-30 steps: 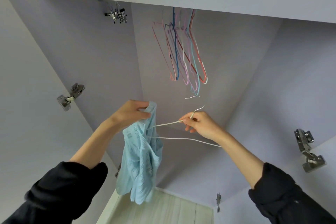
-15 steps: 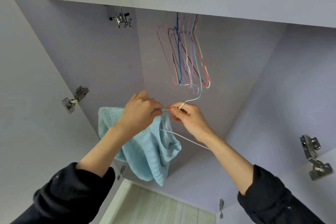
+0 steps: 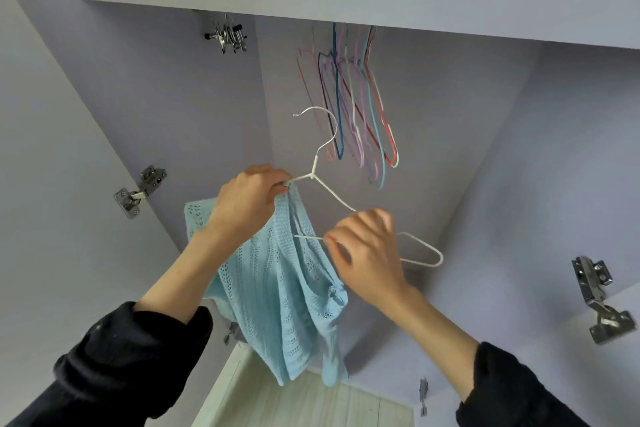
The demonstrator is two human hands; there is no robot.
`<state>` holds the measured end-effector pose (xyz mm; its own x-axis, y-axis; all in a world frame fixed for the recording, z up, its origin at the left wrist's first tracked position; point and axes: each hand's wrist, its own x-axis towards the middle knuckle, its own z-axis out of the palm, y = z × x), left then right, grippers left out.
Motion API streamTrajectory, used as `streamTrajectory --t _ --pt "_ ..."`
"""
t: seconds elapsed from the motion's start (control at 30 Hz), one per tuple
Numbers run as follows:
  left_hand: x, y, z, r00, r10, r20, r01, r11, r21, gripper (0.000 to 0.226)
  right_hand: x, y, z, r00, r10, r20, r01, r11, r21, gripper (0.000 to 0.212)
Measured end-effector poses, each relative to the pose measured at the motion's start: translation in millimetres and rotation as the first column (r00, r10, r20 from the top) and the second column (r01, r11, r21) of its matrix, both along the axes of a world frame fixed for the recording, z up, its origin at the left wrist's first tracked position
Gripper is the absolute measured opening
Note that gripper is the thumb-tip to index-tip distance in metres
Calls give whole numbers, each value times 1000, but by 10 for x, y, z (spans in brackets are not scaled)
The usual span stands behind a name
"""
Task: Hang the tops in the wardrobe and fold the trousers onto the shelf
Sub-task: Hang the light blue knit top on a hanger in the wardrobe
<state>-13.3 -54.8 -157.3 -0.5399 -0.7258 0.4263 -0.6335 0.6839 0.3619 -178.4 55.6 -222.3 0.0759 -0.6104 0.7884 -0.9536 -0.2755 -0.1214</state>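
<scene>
1 knit top (image 3: 277, 288) | 1 white hanger (image 3: 332, 196) | left hand (image 3: 247, 204) grip: clenching hanger and top | right hand (image 3: 367, 253) grip: pinching hanger's lower bar

One blue top (image 3: 277, 274), one white hanger (image 3: 332, 196), three hinges (image 3: 140, 191).

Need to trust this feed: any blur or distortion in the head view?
Head view: right hand fingers motion-blurred; left hand, white hanger and blue knit top sharp; wide-angle lens splays wardrobe walls; light soft, no glare.
</scene>
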Motion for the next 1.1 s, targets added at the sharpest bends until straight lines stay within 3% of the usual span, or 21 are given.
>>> streamTrajectory --t 0.1,0.17,0.23,0.3,0.37,0.47,0.57,0.77,0.93,1.1 --pt "38 15 65 1000 15 -19 -15 999 -34 18 94 66 -285 988 -5 -157 8 1000 15 8" --pt "70 29 142 998 33 -52 -36 998 -58 19 119 56 -463 975 57 -214 -40 996 81 16" --pt "100 44 238 996 30 -87 -37 996 -79 18 104 -26 -566 965 160 -208 -96 953 286 31" --pt "127 62 328 995 11 -100 -21 995 -99 17 64 -166 -630 976 194 -99 -89 768 634 45" --pt "160 84 405 994 -3 -113 -11 993 -118 18 13 -317 -706 978 184 -96 -15 526 850 51" --pt "251 49 472 989 28 -144 -46 991 -127 17 -100 -413 -793 965 206 -162 85 339 937 52" --pt "387 -43 451 984 104 -141 -119 988 -103 17 -320 -387 -852 938 228 -263 204 251 946 50" --pt "666 -196 181 979 202 -33 -203 979 -28 20 -905 -267 -670 975 -7 -223 201 463 863 39" --pt "699 -219 -7 957 246 150 -249 969 -3 20 -1208 -248 -305 978 -30 -204 178 623 762 24" --pt "455 -178 -61 968 214 130 -217 976 6 23 -1090 -290 73 993 53 -101 32 716 697 16"
